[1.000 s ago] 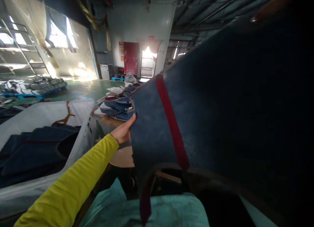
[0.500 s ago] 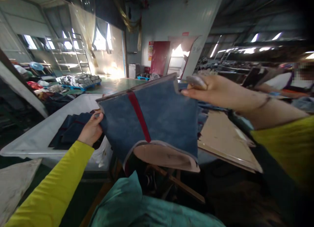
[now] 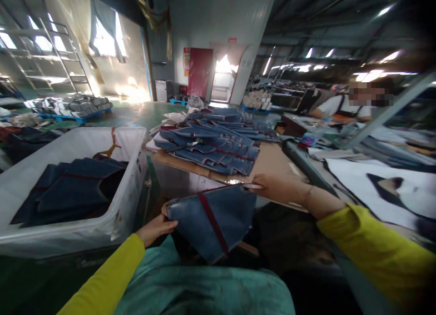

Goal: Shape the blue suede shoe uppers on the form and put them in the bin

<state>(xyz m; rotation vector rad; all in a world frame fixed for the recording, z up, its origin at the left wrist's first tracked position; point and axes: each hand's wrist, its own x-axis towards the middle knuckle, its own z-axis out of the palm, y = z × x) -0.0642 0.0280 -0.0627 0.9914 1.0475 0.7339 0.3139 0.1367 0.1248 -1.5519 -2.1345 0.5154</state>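
Observation:
A blue denim-like panel [image 3: 211, 222] with a dark red strip hangs tilted between my two hands, above my green-covered lap. My left hand [image 3: 157, 228] is closed on its upper left corner. At the upper right corner, my right hand [image 3: 274, 187] is closed on the edge, and a small pale object, too blurred to name, shows at the fingers. Similar blue panels [image 3: 228, 147] lie in an overlapping stack on cardboard just beyond. More blue panels [image 3: 71, 192] fill part of the white bin [image 3: 132, 178] at my left.
A cardboard sheet [image 3: 272, 158] under the stack reaches toward my right hand. To the right, a table [image 3: 335, 176] carries cloth and white sheets, with a slanting metal bar [image 3: 384, 110] over it. Behind it sits a person [image 3: 340, 108]. A loaded blue pallet [image 3: 73, 117] stands at far left.
Both hands have lowered the blue panel toward my lap, and its curved pale-lined cutout is out of sight. My view has turned right, revealing the stack and the person.

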